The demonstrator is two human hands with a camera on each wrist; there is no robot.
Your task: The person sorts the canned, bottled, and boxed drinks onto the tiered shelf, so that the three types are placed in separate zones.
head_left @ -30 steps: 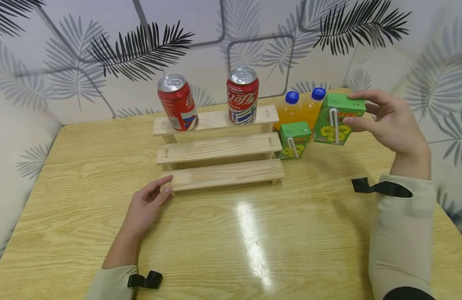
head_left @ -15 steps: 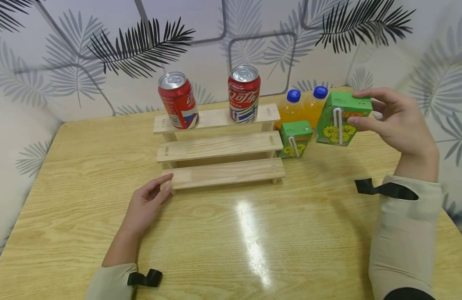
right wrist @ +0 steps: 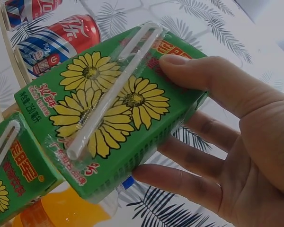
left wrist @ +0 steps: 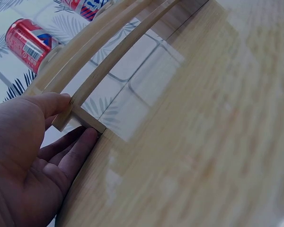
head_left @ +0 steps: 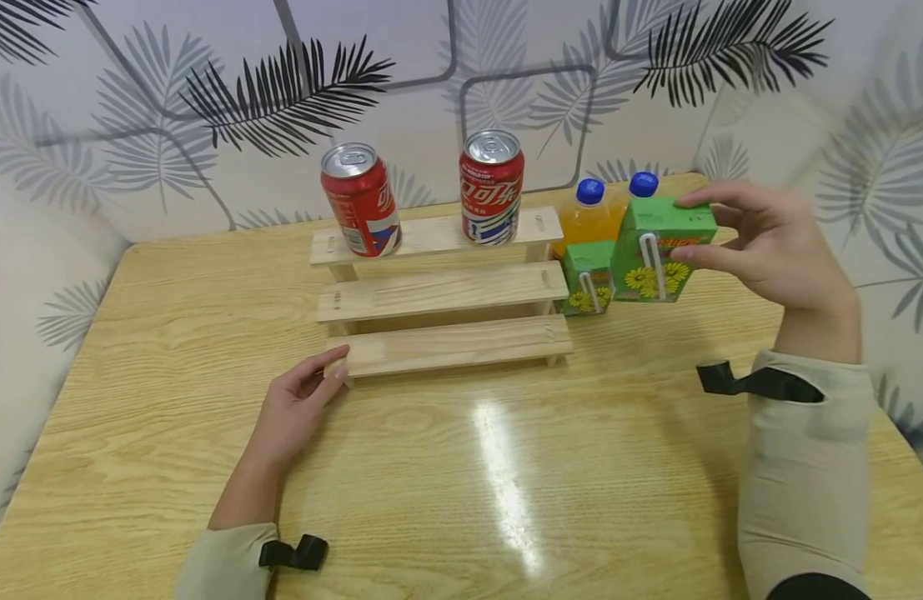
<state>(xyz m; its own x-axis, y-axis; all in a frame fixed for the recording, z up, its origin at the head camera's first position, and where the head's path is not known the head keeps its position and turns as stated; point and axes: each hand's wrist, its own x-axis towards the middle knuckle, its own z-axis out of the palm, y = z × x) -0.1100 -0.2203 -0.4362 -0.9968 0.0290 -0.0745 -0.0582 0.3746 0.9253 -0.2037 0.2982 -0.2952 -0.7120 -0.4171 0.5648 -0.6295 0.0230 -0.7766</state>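
My right hand [head_left: 769,242] pinches a green drink carton [head_left: 659,258] between thumb and fingers, holding it raised above the table. Yellow flowers and a wrapped white straw [right wrist: 113,90] are on its front. Partly behind it, a second green carton [head_left: 587,279] stands at the right end of a three-step wooden rack [head_left: 453,346]. My left hand [head_left: 296,408] grips the left end of the rack's lowest step; the left wrist view shows the thumb [left wrist: 52,101] at the board and the fingers by its leg. Two red cola cans [head_left: 362,204] stand on the top step.
Two orange drink bottles [head_left: 584,218] with blue caps stand behind the cartons, partly hidden. A leaf-patterned wall covering [head_left: 401,108] rises behind the wooden table [head_left: 416,483]. The middle and lowest steps of the rack bear no drinks.
My right hand and its carton moved slightly right, then back left and a little lower, now overlapping the standing carton in the head view. My left hand has stayed on the rack.
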